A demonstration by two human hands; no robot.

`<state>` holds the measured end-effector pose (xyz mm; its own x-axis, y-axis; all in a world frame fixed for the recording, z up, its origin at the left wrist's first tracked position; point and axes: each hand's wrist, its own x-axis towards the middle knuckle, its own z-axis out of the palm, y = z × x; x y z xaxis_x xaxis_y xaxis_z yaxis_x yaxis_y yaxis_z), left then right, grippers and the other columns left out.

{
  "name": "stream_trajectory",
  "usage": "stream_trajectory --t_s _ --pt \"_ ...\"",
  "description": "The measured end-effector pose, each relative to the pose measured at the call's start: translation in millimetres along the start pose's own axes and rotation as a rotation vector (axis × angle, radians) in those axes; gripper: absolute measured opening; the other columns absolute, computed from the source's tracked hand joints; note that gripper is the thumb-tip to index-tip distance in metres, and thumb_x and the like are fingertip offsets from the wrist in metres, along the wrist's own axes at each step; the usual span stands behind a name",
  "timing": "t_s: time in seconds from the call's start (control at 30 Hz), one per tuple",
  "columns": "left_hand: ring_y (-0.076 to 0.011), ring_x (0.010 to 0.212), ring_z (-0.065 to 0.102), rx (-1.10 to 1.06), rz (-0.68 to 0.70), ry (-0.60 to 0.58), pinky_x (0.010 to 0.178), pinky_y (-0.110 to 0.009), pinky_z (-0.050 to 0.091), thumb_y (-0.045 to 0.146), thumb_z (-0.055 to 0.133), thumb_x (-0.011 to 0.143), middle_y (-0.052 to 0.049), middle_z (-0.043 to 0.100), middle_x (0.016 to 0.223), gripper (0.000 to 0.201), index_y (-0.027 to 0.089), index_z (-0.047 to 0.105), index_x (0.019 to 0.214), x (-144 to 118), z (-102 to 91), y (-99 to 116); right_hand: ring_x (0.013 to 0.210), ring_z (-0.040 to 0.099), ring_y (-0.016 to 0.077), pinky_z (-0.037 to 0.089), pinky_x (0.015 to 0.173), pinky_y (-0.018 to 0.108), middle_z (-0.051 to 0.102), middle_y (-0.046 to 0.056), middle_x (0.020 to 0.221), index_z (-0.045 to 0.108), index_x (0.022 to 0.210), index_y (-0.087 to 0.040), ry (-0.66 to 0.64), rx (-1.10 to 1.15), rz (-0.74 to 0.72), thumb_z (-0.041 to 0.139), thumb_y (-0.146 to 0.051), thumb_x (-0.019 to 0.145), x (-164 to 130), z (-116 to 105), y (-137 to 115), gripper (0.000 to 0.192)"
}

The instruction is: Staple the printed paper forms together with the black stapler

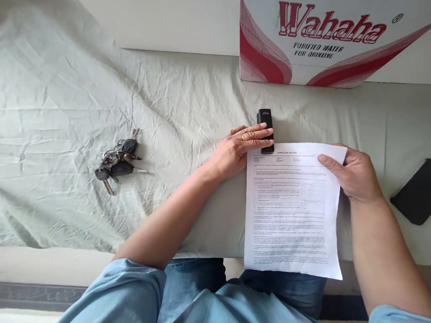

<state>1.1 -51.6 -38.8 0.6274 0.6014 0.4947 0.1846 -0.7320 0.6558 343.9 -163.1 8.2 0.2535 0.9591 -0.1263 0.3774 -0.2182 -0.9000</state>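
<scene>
On the bed [66, 93], over its creased pale green sheet, I see both of my hands at a printed paper sheet [291, 210]. My left hand [242, 147] lies flat with its fingers stretched out and close together, palm down, holding nothing; its fingertips rest across a small black stapler [264, 118] that lies just above the paper's top edge, and the heel of the hand sits beside the paper's upper left corner. A gold ring shows on one finger. My right hand [349, 174] pinches the paper's upper right corner, thumb on top and the other fingers curled underneath. The paper lies mostly on the sheet, while its lower end hangs past the bed's edge over my jeans-clad lap.

Well off to the left, a bunch of keys [117, 161] with dark fobs lies on the sheet. At the far right, a flat black case [422, 191] lies near my right wrist, apart from it. Beyond the stapler stands a white and red cardboard box [335, 25] printed with "Wahaha, purified water for drinking", against a pale wall.
</scene>
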Motion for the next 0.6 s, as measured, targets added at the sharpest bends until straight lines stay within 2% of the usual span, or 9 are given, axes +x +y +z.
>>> stream_trajectory --t_s 0.1,0.2,0.27,0.33,0.4,0.43,0.47,0.53,0.6 --pt "-0.0249 0.17 0.066 -0.208 0.049 0.038 0.143 -0.055 0.054 0.004 0.054 0.108 -0.005 0.078 0.17 0.067 0.038 0.082 0.159 -2.4 -0.9 -11.3 0.073 0.076 0.0217 0.063 0.068 0.037 0.084 -0.002 0.084 0.092 0.097 -0.03 0.002 0.001 -0.035 0.108 -0.065 0.08 -20.6 -16.9 6.8 0.041" --pt "-0.0296 0.174 0.063 -0.329 -0.109 0.087 0.141 -0.056 0.058 0.016 0.061 0.107 -0.007 0.072 0.178 0.071 0.039 0.069 0.174 -4.1 -4.7 -12.2 0.073 0.077 0.0228 0.062 0.065 0.037 0.085 -0.001 0.084 0.093 0.087 -0.035 -0.006 0.081 -0.127 0.112 -0.055 0.076 -38.1 -37.4 4.8 0.03" --pt "-0.0307 0.17 0.064 -0.326 -0.221 0.143 0.126 -0.049 0.067 0.031 0.069 0.106 -0.01 0.065 0.183 0.073 0.039 0.061 0.179 -2.6 -8.2 -6.3 0.071 0.077 0.0238 0.061 0.06 0.038 0.085 -0.001 0.082 0.092 0.082 -0.036 0.026 0.193 -0.152 0.114 -0.055 0.072 -40.8 -44.5 -2.0 0.03" --pt "-0.0271 0.146 0.075 -0.301 -0.29 0.194 0.103 -0.037 0.071 0.047 0.074 0.107 -0.015 0.072 0.167 0.057 0.032 0.074 0.162 1.7 -12.7 3.7 0.066 0.073 0.022 0.057 0.054 0.036 0.082 -0.001 0.077 0.092 0.082 -0.035 0.12 0.242 -0.11 0.115 -0.057 0.068 -33.7 -40.6 -10.5 0.035" --pt "-0.0179 0.097 0.073 -0.304 -0.347 0.19 0.08 -0.03 0.062 0.062 0.073 0.11 -0.012 0.08 0.116 0.044 0.021 0.086 0.113 7.8 -18.7 16.1 0.062 0.069 0.0192 0.056 0.053 0.034 0.079 -0.001 0.073 0.09 0.081 -0.031 0.21 0.258 -0.028 0.117 -0.06 0.063 -18.4 -25.9 -16.4 0.044" --pt "-0.0139 0.076 0.061 -0.344 -0.382 0.14 0.073 -0.03 0.055 0.07 0.067 0.113 -0.006 0.07 0.087 0.059 0.019 0.079 0.087 10.9 -22.0 22.4 0.061 0.069 0.0182 0.057 0.055 0.033 0.078 -0.002 0.072 0.088 0.079 -0.029 0.23 0.288 0.008 0.118 -0.062 0.061 -9.5 -15.9 -17.3 0.048" --pt "-0.0121 0.067 0.052 -0.404 -0.419 0.071 0.07 -0.03 0.05 0.076 0.063 0.114 -0.002 0.06 0.074 0.07 0.019 0.067 0.073 13.6 -25.2 28.1 0.064 0.071 0.0185 0.061 0.059 0.034 0.08 -0.001 0.076 0.087 0.078 -0.026 0.238 0.333 0.028 0.118 -0.062 0.058 -1.0 -5.6 -16.5 0.051" --pt "-0.0101 0.062 0.038 -0.467 -0.466 0.0 0.062 -0.031 0.038 0.086 0.063 0.109 0.003 0.043 0.067 0.08 0.021 0.048 0.065 17.3 -30.3 36.1 0.069 0.075 0.0189 0.066 0.067 0.036 0.083 0.0 0.082 0.088 0.084 -0.024 0.244 0.387 0.037 0.117 -0.062 0.06 11.7 12.6 -10.2 0.054" --pt "-0.0098 0.063 0.034 -0.48 -0.494 -0.06 0.06 -0.031 0.03 0.089 0.072 0.103 0.004 0.038 0.068 0.082 0.022 0.042 0.065 18.2 -31.8 38.1 0.069 0.075 0.0188 0.068 0.069 0.037 0.082 -0.001 0.082 0.087 0.089 -0.023 0.245 0.374 0.009 0.115 -0.059 0.067 16.4 23.1 0.4 0.051"
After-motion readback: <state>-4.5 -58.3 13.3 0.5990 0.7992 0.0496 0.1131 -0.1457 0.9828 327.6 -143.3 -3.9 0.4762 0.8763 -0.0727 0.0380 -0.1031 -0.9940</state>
